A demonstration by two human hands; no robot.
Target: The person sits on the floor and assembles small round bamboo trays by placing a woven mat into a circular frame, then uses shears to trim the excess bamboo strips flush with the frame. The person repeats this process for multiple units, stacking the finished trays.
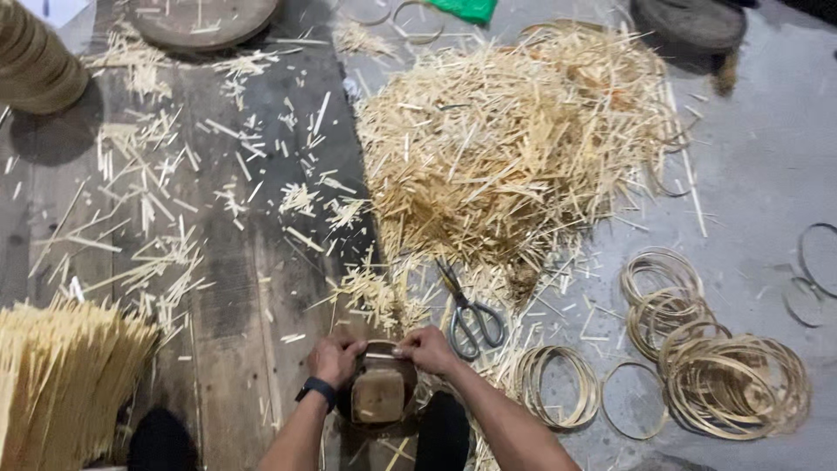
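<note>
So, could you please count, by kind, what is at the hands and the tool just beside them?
hands: 2, left hand and right hand
hoop held by both: 1
wooden block: 1
scissors: 1
wristband: 1
total: 6

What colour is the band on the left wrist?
Black wristband, clearest in the head view.
</note>
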